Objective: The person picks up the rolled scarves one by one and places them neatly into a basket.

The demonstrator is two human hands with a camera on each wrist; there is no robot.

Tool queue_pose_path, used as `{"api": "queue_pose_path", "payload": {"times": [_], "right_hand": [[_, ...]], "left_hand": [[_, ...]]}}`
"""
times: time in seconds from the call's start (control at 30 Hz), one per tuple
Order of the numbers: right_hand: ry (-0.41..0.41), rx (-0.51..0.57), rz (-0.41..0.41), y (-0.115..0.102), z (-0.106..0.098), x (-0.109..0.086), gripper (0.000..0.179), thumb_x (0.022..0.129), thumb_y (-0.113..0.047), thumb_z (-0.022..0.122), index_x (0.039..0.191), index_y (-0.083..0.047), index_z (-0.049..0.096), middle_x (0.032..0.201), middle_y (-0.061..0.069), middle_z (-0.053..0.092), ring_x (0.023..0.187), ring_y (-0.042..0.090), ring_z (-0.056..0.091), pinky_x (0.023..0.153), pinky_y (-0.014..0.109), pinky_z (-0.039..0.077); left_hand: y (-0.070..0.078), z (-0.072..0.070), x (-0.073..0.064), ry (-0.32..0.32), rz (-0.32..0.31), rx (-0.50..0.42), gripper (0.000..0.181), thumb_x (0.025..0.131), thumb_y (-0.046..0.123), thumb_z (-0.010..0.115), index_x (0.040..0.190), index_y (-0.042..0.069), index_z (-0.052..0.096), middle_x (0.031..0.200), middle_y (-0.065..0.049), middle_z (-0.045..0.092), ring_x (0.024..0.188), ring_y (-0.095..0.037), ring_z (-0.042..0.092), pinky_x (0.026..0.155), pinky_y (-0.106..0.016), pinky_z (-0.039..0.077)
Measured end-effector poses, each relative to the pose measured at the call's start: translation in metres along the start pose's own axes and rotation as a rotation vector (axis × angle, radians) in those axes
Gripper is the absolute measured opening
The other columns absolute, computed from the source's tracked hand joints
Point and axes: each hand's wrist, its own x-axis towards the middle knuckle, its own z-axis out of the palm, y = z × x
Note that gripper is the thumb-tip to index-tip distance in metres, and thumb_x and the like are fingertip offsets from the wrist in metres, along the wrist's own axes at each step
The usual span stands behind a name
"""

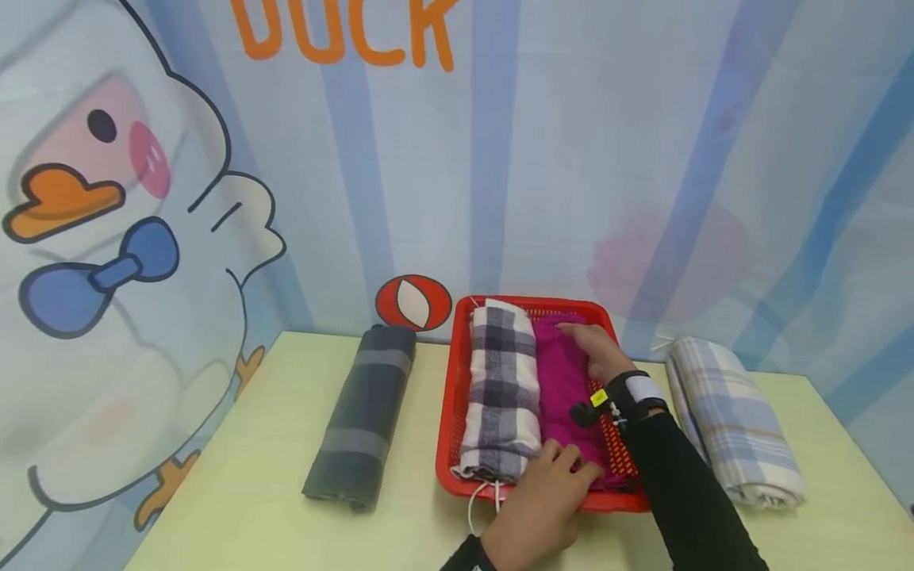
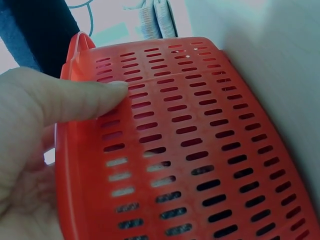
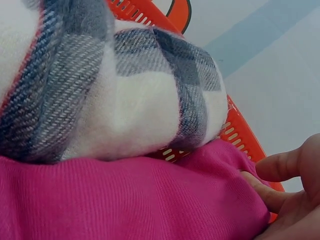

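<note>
A red slotted basket [image 1: 444,444] holds a rolled black-and-white checked cloth [image 1: 503,381] on its left side and a magenta ribbed cloth [image 1: 560,373] on its right. My left hand [image 1: 543,503] grips the basket's near rim. In the left wrist view its thumb [image 2: 95,97] lies against the outer wall, while the other fingers go over the rim and are partly hidden. At the far end of the magenta cloth, my right hand [image 1: 600,353] touches the fabric. Its thumb and a finger [image 3: 272,195] extend onto that end in the right wrist view.
A dark grey striped rolled cloth [image 1: 364,416] lies left of the basket on the pale yellow table [image 1: 236,452]. To the right lies a pale blue-and-white plaid folded cloth [image 1: 739,424]. A printed duck curtain [image 1: 557,143] hangs behind the table's back edge.
</note>
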Motion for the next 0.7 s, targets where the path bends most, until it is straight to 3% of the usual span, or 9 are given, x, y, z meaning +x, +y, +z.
{"api": "queue_pose_path", "payload": {"times": [0.23, 0.4, 0.5, 0.7], "right_hand": [[-0.011, -0.019, -0.021, -0.002, 0.004, 0.002, 0.049, 0.104, -0.029, 0.045, 0.148, -0.007, 0.046, 0.13, 0.009, 0.046, 0.111, 0.022, 0.048, 0.096, 0.033, 0.046], [-0.002, -0.026, -0.025, -0.001, 0.006, 0.004, 0.046, 0.103, -0.031, 0.048, 0.14, -0.004, 0.051, 0.116, 0.005, 0.049, 0.101, 0.019, 0.051, 0.085, 0.029, 0.047], [-0.026, -0.014, -0.046, 0.0, 0.004, 0.002, 0.048, 0.103, -0.03, 0.048, 0.142, -0.002, 0.049, 0.117, 0.005, 0.048, 0.105, 0.02, 0.051, 0.091, 0.031, 0.047], [-0.096, 0.025, -0.06, -0.001, -0.003, -0.007, 0.049, 0.104, -0.026, 0.044, 0.147, -0.001, 0.042, 0.125, 0.008, 0.045, 0.116, 0.024, 0.047, 0.11, 0.042, 0.041]], "left_hand": [[-0.001, 0.001, -0.002, 0.033, -0.019, -0.023, 0.045, 0.076, 0.018, 0.081, 0.118, 0.026, 0.066, 0.105, 0.009, 0.061, 0.094, -0.009, 0.047, 0.076, -0.019, 0.042], [-0.001, 0.002, -0.005, 0.085, -0.027, -0.023, 0.042, 0.075, 0.017, 0.079, 0.115, 0.026, 0.068, 0.103, 0.01, 0.063, 0.091, -0.009, 0.047, 0.083, -0.023, 0.042], [-0.001, 0.003, -0.005, 0.103, -0.014, 0.016, 0.042, 0.074, 0.019, 0.079, 0.115, 0.025, 0.069, 0.102, 0.01, 0.064, 0.09, -0.009, 0.048, 0.084, -0.022, 0.042], [-0.001, 0.006, -0.003, 0.078, -0.003, 0.045, 0.042, 0.074, 0.022, 0.079, 0.115, 0.026, 0.069, 0.1, 0.01, 0.064, 0.086, -0.008, 0.048, 0.079, -0.02, 0.039]]}}
